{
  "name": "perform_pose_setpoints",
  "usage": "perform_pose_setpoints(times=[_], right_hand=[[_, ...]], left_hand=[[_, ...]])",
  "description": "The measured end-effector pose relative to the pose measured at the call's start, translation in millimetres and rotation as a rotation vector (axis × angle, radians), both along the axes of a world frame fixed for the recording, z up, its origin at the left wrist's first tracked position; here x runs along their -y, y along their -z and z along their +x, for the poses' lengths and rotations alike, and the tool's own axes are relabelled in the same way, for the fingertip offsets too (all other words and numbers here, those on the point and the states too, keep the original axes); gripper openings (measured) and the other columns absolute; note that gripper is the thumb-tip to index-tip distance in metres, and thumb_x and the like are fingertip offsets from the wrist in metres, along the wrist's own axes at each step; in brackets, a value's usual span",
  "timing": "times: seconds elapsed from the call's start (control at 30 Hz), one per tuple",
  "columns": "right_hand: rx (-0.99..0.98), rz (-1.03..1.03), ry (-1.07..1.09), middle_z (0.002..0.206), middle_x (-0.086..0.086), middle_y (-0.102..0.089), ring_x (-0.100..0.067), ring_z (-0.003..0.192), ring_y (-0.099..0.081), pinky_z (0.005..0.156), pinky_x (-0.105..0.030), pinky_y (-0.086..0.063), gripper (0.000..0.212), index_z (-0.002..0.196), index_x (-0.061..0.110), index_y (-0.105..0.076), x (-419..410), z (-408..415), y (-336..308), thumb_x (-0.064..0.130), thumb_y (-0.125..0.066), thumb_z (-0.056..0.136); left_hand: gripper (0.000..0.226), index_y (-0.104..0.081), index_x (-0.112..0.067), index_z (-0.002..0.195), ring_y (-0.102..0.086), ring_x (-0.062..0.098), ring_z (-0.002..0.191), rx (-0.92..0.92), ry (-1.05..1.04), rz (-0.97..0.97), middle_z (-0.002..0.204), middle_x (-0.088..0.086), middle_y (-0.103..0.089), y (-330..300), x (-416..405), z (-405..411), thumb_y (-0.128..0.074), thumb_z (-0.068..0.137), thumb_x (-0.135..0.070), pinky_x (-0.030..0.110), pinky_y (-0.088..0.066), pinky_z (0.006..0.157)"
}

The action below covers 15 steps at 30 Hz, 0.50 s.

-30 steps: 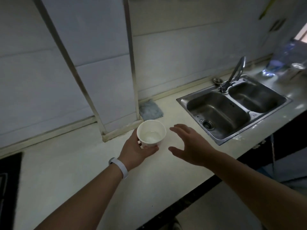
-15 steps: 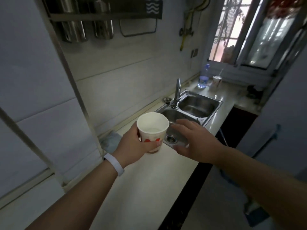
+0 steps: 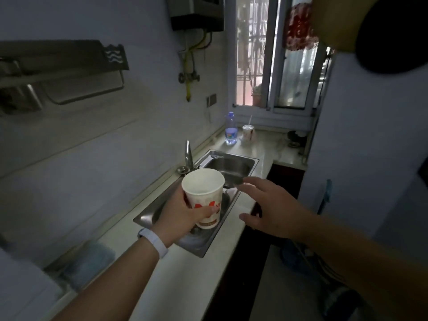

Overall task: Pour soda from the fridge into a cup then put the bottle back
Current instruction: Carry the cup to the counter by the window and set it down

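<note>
My left hand [image 3: 183,214] is wrapped around the paper cup [image 3: 205,198], thumb across its red print, holding it upright and lifted above the near basin of the double sink [image 3: 253,162]. A white band [image 3: 154,242] sits on that wrist. My right hand [image 3: 272,205] hangs just beside the cup — fingers spread, gripping nothing, not touching it. I can't tell what is inside the cup. Behind it the faucet [image 3: 189,156] rises at the sink's back edge, close to the cup's rim. Farther along the tabletop [image 3: 185,281], at its far end under the window [image 3: 275,54], a clear bottle [image 3: 231,129] stands next to a lidded cup with a straw [image 3: 248,132] — both well apart from my hands. A blurred cloth [image 3: 92,260] lies at the tabletop's back edge.
</note>
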State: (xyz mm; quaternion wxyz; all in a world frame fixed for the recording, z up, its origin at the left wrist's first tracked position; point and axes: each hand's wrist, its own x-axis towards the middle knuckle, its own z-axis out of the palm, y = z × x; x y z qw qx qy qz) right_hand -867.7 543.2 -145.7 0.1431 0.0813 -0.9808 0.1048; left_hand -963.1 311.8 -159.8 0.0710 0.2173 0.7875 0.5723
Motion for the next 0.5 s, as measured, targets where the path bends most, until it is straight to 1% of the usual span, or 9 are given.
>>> perform_pose_setpoints(times=[0.1,0.13,0.2,0.3,0.33,0.37,0.43,0.5], right_hand=[[-0.027,-0.043,0.027,0.148,0.001,-0.042,-0.019,0.132,-0.043,0.104,-0.042,-0.043,0.072,0.141,0.031,-0.041,-55,-5,-4,0.065,-0.051,0.078],[-0.025,-0.041,0.037,0.15,0.001,-0.039,-0.019,0.134,-0.04,0.105,-0.042,-0.041,0.073,0.142,0.032,-0.039,-73,-6,-5,0.066,-0.052,0.079],[-0.01,-0.024,0.057,0.153,0.001,-0.034,-0.019,0.137,-0.035,0.109,-0.04,-0.036,0.074,0.145,0.032,-0.036,-106,-9,-7,0.065,-0.053,0.081],[-0.007,-0.012,0.073,0.154,0.002,-0.032,-0.018,0.139,-0.032,0.111,-0.036,-0.032,0.073,0.146,0.031,-0.035,-149,-12,-6,0.063,-0.054,0.083],[-0.005,-0.009,0.076,0.154,0.003,-0.033,-0.017,0.139,-0.032,0.111,-0.035,-0.031,0.073,0.146,0.031,-0.036,-159,-13,-5,0.063,-0.054,0.083],[-0.001,-0.013,0.078,0.153,0.003,-0.034,-0.017,0.138,-0.033,0.111,-0.035,-0.032,0.072,0.145,0.031,-0.036,-169,-14,-4,0.063,-0.053,0.083],[0.008,-0.029,0.076,0.151,0.003,-0.036,-0.017,0.135,-0.036,0.109,-0.039,-0.037,0.072,0.144,0.03,-0.038,-186,-18,-1,0.066,-0.05,0.082],[0.01,-0.032,0.076,0.15,0.004,-0.038,-0.016,0.133,-0.039,0.106,-0.04,-0.04,0.071,0.142,0.031,-0.04,-200,-24,0,0.066,-0.049,0.081]], left_hand=[[0.075,-0.051,-0.032,0.129,-0.064,0.009,0.108,0.02,0.047,0.03,0.118,-0.01,-0.067,-6,-56,-9,-0.087,0.064,-0.025,0.031,-0.056,0.086],[0.075,-0.051,-0.032,0.129,-0.065,0.009,0.107,0.022,0.055,0.033,0.117,-0.009,-0.068,-7,-74,-11,-0.087,0.064,-0.025,0.032,-0.056,0.087],[0.075,-0.053,-0.029,0.128,-0.066,0.009,0.104,0.027,0.051,0.041,0.115,-0.008,-0.069,-9,-107,-17,-0.089,0.062,-0.025,0.033,-0.057,0.087],[0.084,-0.053,-0.027,0.128,-0.067,0.012,0.104,0.011,0.067,0.055,0.115,-0.006,-0.069,-11,-151,-24,-0.089,0.053,-0.037,0.038,-0.058,0.087],[0.084,-0.054,-0.026,0.128,-0.067,0.014,0.105,0.014,0.072,0.062,0.115,-0.004,-0.069,-12,-161,-26,-0.09,0.052,-0.037,0.038,-0.058,0.087],[0.081,-0.054,-0.025,0.126,-0.067,0.015,0.105,0.018,0.078,0.067,0.115,-0.003,-0.07,-12,-172,-28,-0.091,0.055,-0.031,0.039,-0.058,0.087],[0.071,-0.056,-0.025,0.123,-0.068,0.017,0.104,0.024,0.081,0.074,0.113,-0.002,-0.071,-12,-190,-33,-0.091,0.062,-0.017,0.038,-0.058,0.087],[0.071,-0.056,-0.024,0.124,-0.068,0.016,0.103,0.019,0.088,0.072,0.113,-0.002,-0.071,-13,-204,-41,-0.09,0.062,-0.015,0.037,-0.058,0.086]])
